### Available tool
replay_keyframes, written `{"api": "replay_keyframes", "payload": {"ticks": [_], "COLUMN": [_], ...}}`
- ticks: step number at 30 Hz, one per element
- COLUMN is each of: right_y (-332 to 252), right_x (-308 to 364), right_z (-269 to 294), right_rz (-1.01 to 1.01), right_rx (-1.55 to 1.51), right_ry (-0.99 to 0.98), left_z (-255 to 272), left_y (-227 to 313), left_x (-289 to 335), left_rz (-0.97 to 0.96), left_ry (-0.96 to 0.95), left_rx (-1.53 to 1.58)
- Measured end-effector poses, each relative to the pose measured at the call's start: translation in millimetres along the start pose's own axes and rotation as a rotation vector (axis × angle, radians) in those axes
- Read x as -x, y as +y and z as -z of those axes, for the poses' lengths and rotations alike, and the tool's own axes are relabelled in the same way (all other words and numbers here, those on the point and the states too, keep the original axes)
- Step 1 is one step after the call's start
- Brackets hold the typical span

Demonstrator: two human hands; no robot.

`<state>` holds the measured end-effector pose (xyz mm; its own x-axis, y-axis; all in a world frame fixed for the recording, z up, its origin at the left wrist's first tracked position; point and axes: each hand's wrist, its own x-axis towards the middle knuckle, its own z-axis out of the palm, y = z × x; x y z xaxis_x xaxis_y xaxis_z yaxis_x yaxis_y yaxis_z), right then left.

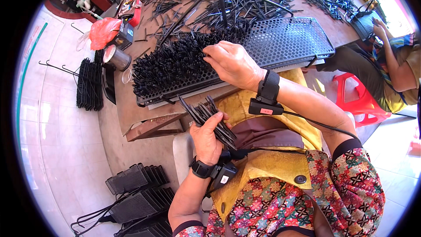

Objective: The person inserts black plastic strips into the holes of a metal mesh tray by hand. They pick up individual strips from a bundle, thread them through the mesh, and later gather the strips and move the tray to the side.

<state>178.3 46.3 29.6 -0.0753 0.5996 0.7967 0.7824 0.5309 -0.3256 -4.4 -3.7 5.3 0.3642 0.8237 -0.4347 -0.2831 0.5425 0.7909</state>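
My left hand (pixel 207 139) is closed around a bundle of thin black strips (pixel 202 113), held in front of my lap near the table's edge. A black perforated metal rack (pixel 291 39) with a wire handle lies tilted across the near side of the table. Black strips (pixel 169 66) stand packed upright in its left part, while bare holes show in its right part. Over the border between the two, my right hand (pixel 234 65) has its thumb and fingers pinched together. Whatever is between those fingertips cannot be made out against the dark strips.
Loose black strips (pixel 254 0) cover the table's far side. At its left stand a metal can (pixel 117 57), a red plastic bag (pixel 105 33) and a box. More racks (pixel 138 206) stack on the floor. A co-worker (pixel 394 61) sits at the right by a red stool (pixel 351 98).
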Motion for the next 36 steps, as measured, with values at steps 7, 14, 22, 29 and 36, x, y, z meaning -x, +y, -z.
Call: {"api": "replay_keyframes", "payload": {"ticks": [7,14,22,29,36], "right_y": [-14,-31,-8,-2,-6], "right_x": [8,35,2,0,-6], "right_z": [5,8,18,-8,-7], "right_rz": [-0.026,-0.498,-0.206,0.172,0.280], "right_rx": [0.237,-0.425,-0.052,0.064,0.143], "right_ry": [-0.248,-0.321,0.242,0.142,0.043], "left_z": [2,-5,-1,3,2], "left_y": [-1,-2,0,-3,-2], "left_x": [-2,0,0,-3,-3], "left_rz": [-0.016,-0.034,-0.004,-0.024,-0.027], "left_ry": [0.011,-0.020,-0.010,0.004,0.004], "left_rx": [0.027,0.031,0.021,0.048,0.041]}}
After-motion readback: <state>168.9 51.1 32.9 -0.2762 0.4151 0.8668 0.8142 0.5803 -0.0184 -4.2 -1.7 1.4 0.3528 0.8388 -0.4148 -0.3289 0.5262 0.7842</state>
